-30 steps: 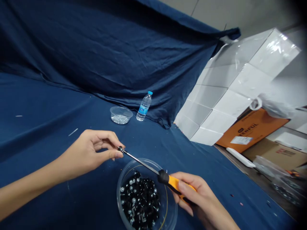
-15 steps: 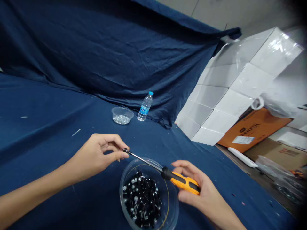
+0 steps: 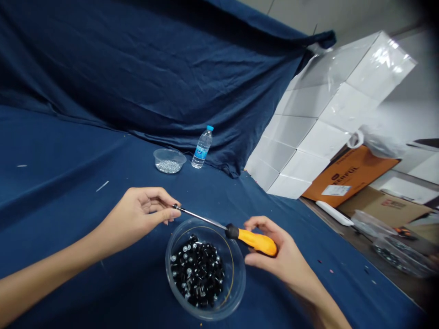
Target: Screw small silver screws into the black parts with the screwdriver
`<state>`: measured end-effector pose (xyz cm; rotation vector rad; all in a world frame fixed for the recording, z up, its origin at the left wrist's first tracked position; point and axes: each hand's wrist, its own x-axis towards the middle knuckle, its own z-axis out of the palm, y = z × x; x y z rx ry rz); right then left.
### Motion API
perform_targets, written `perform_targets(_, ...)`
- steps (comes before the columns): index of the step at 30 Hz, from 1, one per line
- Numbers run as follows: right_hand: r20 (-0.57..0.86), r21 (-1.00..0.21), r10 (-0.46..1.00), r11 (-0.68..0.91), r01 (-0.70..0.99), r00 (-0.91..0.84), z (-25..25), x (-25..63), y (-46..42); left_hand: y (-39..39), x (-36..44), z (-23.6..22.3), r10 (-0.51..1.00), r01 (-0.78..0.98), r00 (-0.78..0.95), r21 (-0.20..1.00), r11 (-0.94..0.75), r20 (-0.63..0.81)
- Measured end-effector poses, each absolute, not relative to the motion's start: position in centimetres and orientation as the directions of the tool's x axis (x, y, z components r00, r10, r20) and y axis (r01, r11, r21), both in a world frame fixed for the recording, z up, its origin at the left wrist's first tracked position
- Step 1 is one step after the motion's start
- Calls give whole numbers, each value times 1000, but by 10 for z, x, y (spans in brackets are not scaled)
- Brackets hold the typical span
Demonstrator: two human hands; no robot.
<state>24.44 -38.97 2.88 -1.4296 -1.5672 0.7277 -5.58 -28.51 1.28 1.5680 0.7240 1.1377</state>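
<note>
Creased navy cloth [image 3: 68,214] spreads under everything, soft and matte. Just above the rim of a clear plastic bowl [image 3: 236,283] of black, silver-headed screws [image 3: 197,272], the right hand [image 3: 277,251] has loosened into a narrow cradle around a screwdriver [image 3: 252,241] with a glossy, rounded orange handle, while the left hand [image 3: 139,212] pinches the dark tip of its slim steel shaft.
</note>
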Motion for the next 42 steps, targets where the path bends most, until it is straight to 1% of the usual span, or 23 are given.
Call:
perform_targets(2, 340, -781, 939, 258, 568, 42, 29, 243, -390, -285, -56, 13, 883, -97, 365, 956, -277, 293)
perform_targets(3, 360, -760, 932, 267, 593, 41, 29, 243, -390, -285, -56, 13, 885, -100, 362, 956, -274, 292)
perform_targets(4, 335, -767, 942, 248, 591, 39, 30, 242, -391, -286, -56, 13, 885, -105, 362, 956, -275, 294)
perform_targets(7, 69, -878, 997, 50, 476, 23, 31, 242, -393, -286, -56, 13, 876, -117, 367, 950, -291, 313)
perform_targets(8, 13, -897, 1000, 5, 441, 15, 31, 242, -393, -286, -57, 12, 873, -115, 373, 949, -293, 314)
perform_targets(9, -3, -907, 1000, -5, 421, 7, 31, 242, -393, -286, -57, 12, 871, -112, 379, 950, -291, 311)
perform_targets(10, 22, -908, 1000, 20, 417, -1, 31, 242, -392, -285, -57, 11, 871, -106, 387, 953, -283, 302)
perform_targets(12, 159, -877, 987, 145, 458, -7, 30, 242, -392, -283, -58, 8, 872, -93, 402, 960, -265, 280)
perform_targets(14, 307, -798, 952, 264, 542, -12, 29, 241, -391, -282, -59, 6, 869, -84, 412, 961, -264, 275)
perform_targets(16, 388, -738, 922, 314, 597, -5, 30, 240, -391, -282, -60, 6, 862, -72, 415, 955, -287, 291)
perform_targets(17, 375, -746, 927, 299, 595, 4, 30, 240, -392, -283, -60, 6, 860, -65, 412, 951, -302, 301)
perform_targets(21, 65, -869, 998, 69, 489, -26, 30, 244, -392, -283, -60, 8, 852, -32, 421, 944, -329, 311)
perform_targets(22, 40, -876, 998, 54, 479, -40, 29, 245, -391, -283, -59, 8, 853, -30, 424, 946, -324, 306)
perform_targets(24, 113, -864, 993, 118, 489, -40, 28, 245, -391, -282, -58, 8, 858, -38, 420, 950, -309, 295)
perform_targets(27, 327, -768, 945, 280, 576, -23, 28, 244, -391, -281, -58, 7, 868, -56, 405, 956, -289, 286)
perform_targets(29, 366, -715, 930, 304, 629, -34, 28, 243, -391, -282, -58, 7, 873, -62, 398, 957, -282, 283)
perform_targets(30, 338, -718, 940, 286, 634, -42, 28, 244, -391, -282, -57, 7, 874, -67, 394, 957, -282, 285)
perform_targets(34, 43, -853, 996, 80, 515, -84, 27, 245, -392, -283, -58, 7, 865, -86, 394, 949, -303, 311)
perform_targets(35, 23, -873, 996, 62, 484, -86, 27, 245, -392, -283, -58, 7, 862, -81, 399, 948, -306, 313)
perform_targets(36, 34, -882, 996, 69, 466, -82, 27, 245, -392, -282, -58, 7, 860, -78, 402, 948, -310, 314)
perform_targets(38, 156, -865, 986, 162, 476, -51, 27, 243, -393, -282, -59, 7, 858, -73, 405, 946, -315, 316)
perform_targets(40, 305, -798, 952, 270, 539, -26, 27, 241, -393, -281, -59, 7, 855, -84, 403, 944, -320, 326)
perform_targets(42, 373, -743, 928, 311, 592, -18, 27, 241, -392, -282, -59, 8, 853, -95, 399, 940, -328, 338)
